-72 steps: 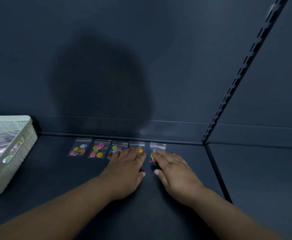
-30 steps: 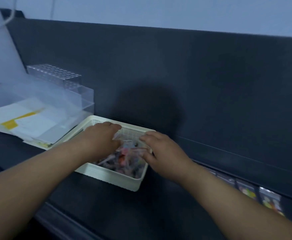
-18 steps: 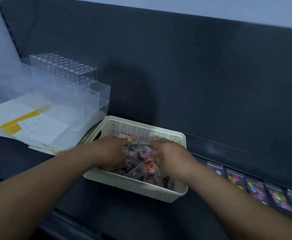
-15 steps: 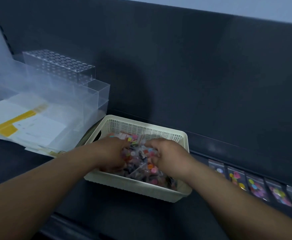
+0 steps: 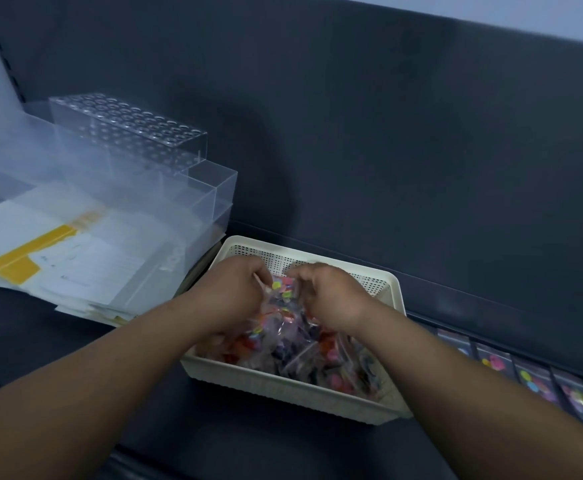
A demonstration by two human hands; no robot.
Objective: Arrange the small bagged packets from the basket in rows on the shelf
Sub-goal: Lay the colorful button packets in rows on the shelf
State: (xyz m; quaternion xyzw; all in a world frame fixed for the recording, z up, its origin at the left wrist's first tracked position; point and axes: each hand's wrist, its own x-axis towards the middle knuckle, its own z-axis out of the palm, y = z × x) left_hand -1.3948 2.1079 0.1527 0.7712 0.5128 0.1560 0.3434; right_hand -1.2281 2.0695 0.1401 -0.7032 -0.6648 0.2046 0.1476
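Note:
A cream perforated basket [image 5: 293,389] stands on the dark shelf, full of small clear packets of coloured discs [image 5: 304,355]. Both my hands are inside it. My left hand [image 5: 227,292] and my right hand [image 5: 328,292] have their fingers curled and pinch packets [image 5: 283,287] lifted between them above the heap. A row of several packets [image 5: 539,382] lies flat along the shelf's back edge at the right, partly hidden by my right forearm.
Clear acrylic organisers with a perforated top [image 5: 127,140] and a stack of papers with a yellow stripe [image 5: 51,258] sit left of the basket. The dark back panel [image 5: 387,150] rises behind. The shelf's front edge [image 5: 127,462] runs below.
My hands left the packet row and went into the basket. Over the last half second they rose slightly, gathering packets between the fingers.

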